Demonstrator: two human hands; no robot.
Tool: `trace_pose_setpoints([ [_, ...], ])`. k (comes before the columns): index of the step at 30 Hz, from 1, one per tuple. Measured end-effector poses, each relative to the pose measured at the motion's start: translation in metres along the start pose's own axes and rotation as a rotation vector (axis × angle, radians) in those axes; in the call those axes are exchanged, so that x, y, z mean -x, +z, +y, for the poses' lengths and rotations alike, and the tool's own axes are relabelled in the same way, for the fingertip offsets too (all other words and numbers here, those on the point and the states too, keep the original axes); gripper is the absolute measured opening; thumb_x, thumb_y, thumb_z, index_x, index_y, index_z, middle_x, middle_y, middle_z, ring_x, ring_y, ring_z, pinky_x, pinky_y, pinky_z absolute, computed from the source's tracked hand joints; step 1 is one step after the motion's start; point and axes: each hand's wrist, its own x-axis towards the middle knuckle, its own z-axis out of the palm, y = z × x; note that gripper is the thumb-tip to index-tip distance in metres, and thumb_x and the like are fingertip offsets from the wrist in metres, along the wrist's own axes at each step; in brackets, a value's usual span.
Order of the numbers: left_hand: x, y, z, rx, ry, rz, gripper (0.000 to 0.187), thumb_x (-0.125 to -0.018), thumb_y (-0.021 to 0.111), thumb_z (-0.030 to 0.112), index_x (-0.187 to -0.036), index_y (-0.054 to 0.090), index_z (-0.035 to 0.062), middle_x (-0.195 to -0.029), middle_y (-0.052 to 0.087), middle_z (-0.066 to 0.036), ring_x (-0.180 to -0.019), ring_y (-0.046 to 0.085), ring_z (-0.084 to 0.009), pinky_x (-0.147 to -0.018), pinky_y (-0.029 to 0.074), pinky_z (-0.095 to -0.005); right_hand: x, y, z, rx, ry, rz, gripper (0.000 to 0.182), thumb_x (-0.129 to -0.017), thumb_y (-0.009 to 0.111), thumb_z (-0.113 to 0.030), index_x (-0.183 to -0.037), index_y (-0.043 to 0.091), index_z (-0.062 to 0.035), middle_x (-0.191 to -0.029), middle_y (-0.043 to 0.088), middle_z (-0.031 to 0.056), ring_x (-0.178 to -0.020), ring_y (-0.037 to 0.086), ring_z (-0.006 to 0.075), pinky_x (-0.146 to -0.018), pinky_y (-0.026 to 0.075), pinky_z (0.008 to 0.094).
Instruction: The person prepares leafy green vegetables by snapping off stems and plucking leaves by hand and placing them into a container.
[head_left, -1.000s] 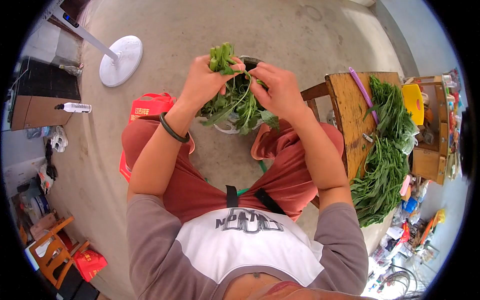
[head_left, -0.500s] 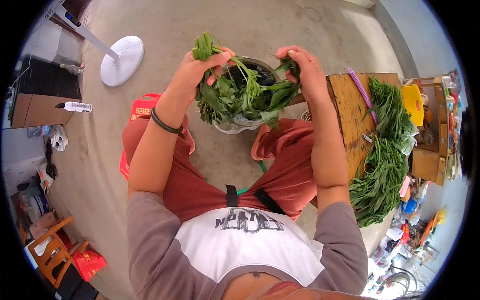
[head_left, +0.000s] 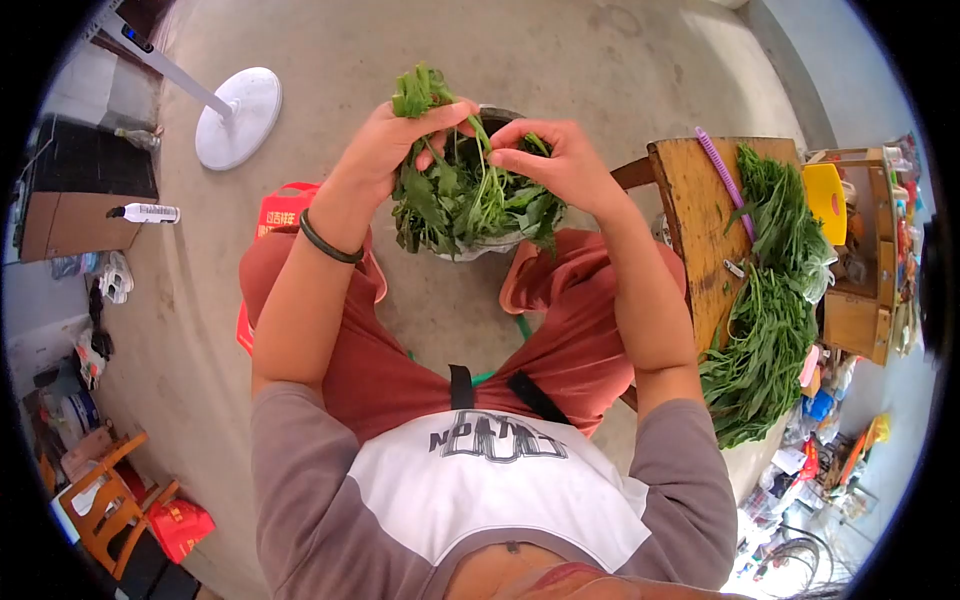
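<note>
Nearest: a shirt, white in front with grey-brown sleeves and dark lettering. Beyond it, rust-red trousers, knees apart. Dark band around the left wrist.

Left hand: fingers wrapped around a bunch of leafy greens, blunt stem ends poking out on the side away from the body. Right hand: thumb and forefinger pinch a thin stem of this bunch; a further green piece shows by its curled fingers, cannot tell if gripped.

Bunch appearance: stems thick and light green; leaves darker, broad, some with notched edges, drooping over a dark round container just beyond the knees. Pale plastic visible below the leaves.

Floor: beige-grey, concrete-like, scuffed, faintly stained. Red bag beside the left knee.

Right side: wooden table, yellow-brown top, finish worn and chipped, edge dark. On it, a long heap of narrow-leaved greens, a purple rod and a small pale object, too small to identify.

Farther right: yellow item, wooden shelf unit, mixed clutter, pale wall.

Farther left: white round stand base, white bottle with black top, wooden chair, second red bag beside it.
</note>
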Motion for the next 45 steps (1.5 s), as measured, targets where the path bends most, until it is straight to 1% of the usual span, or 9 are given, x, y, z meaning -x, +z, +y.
trace_pose_setpoints([
  [6, 0.002, 0.011, 0.003, -0.131, 0.072, 0.128, 0.037, -0.085, 0.070, 0.030, -0.108, 0.064, 0.0015, -0.087, 0.066, -0.001, -0.057, 0.046, -0.0025, -0.046, 0.034, -0.0185, 0.001, -0.017, 0.005, -0.100, 0.183, 0.169, 0.021, -0.088, 0.067, -0.027, -0.089, 0.065, -0.0060, -0.068, 0.052, -0.0068, -0.063, 0.045, 0.0029, -0.055, 0.037, 0.0214],
  [9, -0.001, 0.022, -0.011, -0.295, 0.004, 0.090, 0.039, -0.082, 0.073, 0.029, -0.107, 0.064, 0.0016, -0.081, 0.064, -0.001, -0.051, 0.045, -0.0039, -0.044, 0.034, -0.0200, 0.000, -0.012, -0.001, -0.192, 0.308, 0.223, 0.019, -0.089, 0.065, -0.027, -0.088, 0.065, -0.0076, -0.067, 0.049, -0.0069, -0.063, 0.045, 0.0015, -0.051, 0.035, 0.0196],
  [10, 0.000, 0.030, -0.015, -0.308, -0.005, 0.099, 0.038, -0.076, 0.080, 0.031, -0.098, 0.063, 0.0038, -0.074, 0.062, 0.000, -0.045, 0.046, -0.0062, -0.040, 0.036, -0.0237, 0.000, -0.011, 0.000, -0.217, 0.305, 0.190, 0.019, -0.090, 0.064, -0.026, -0.089, 0.065, -0.0079, -0.067, 0.049, -0.0069, -0.062, 0.045, 0.0011, -0.051, 0.035, 0.0188],
  [14, -0.002, 0.035, -0.017, -0.325, -0.012, 0.037, 0.026, -0.080, 0.076, 0.021, -0.094, 0.063, 0.0029, -0.069, 0.063, -0.001, -0.043, 0.044, -0.0067, -0.040, 0.037, -0.0235, 0.000, -0.012, 0.004, -0.373, 0.291, 0.130, 0.017, -0.091, 0.063, -0.025, -0.092, 0.064, -0.0083, -0.070, 0.050, -0.0070, -0.061, 0.043, 0.0007, -0.049, 0.032, 0.0173],
  [18, -0.008, 0.020, -0.015, -0.199, 0.064, 0.063, 0.019, -0.083, 0.072, 0.022, -0.086, 0.065, 0.0039, -0.073, 0.066, -0.002, -0.047, 0.047, -0.0060, -0.042, 0.037, -0.0205, 0.001, -0.024, 0.006, -0.500, 0.261, 0.148, 0.017, -0.094, 0.058, -0.025, -0.091, 0.062, -0.0089, -0.075, 0.053, -0.0060, -0.059, 0.044, 0.0022, -0.048, 0.030, 0.0183],
  [21, -0.011, 0.012, -0.016, -0.272, 0.114, 0.073, 0.017, -0.084, 0.071, 0.019, -0.088, 0.065, 0.0039, -0.074, 0.065, -0.002, -0.047, 0.047, -0.0058, -0.043, 0.038, -0.0204, -0.001, -0.028, 0.007, -0.522, 0.237, 0.131, 0.020, -0.096, 0.054, -0.026, -0.091, 0.061, -0.0072, -0.080, 0.057, -0.0031, -0.061, 0.046, 0.0026, -0.049, 0.031, 0.0185],
  [24, -0.011, 0.011, -0.016, -0.266, 0.132, 0.085, 0.011, -0.084, 0.066, 0.010, -0.090, 0.063, 0.0015, -0.076, 0.068, -0.005, -0.046, 0.048, -0.0068, -0.042, 0.038, -0.0227, -0.003, -0.029, 0.007, -0.571, 0.188, 0.071, 0.021, -0.096, 0.053, -0.025, -0.093, 0.060, -0.0059, -0.082, 0.057, -0.0016, -0.062, 0.047, 0.0028, -0.049, 0.032, 0.0185],
  [38, -0.007, 0.012, -0.013, -0.175, 0.110, 0.041, 0.016, -0.083, 0.071, 0.012, -0.091, 0.064, 0.0007, -0.075, 0.066, -0.003, -0.045, 0.046, -0.0066, -0.044, 0.038, -0.0226, 0.000, -0.025, 0.002, -0.719, 0.214, 0.094, 0.023, -0.098, 0.050, -0.023, -0.103, 0.056, -0.0006, -0.086, 0.054, 0.0032, -0.071, 0.047, 0.0077, -0.058, 0.037, 0.0200],
  [45, -0.008, 0.013, -0.012, -0.196, 0.115, 0.053, 0.017, -0.083, 0.071, 0.013, -0.091, 0.064, 0.0001, -0.073, 0.065, -0.002, -0.047, 0.047, -0.0063, -0.044, 0.038, -0.0214, -0.001, -0.023, 0.007, -0.754, 0.206, 0.089, 0.022, -0.099, 0.047, -0.021, -0.104, 0.057, -0.0018, -0.086, 0.054, 0.0014, -0.068, 0.046, 0.0069, -0.058, 0.037, 0.0199],
])
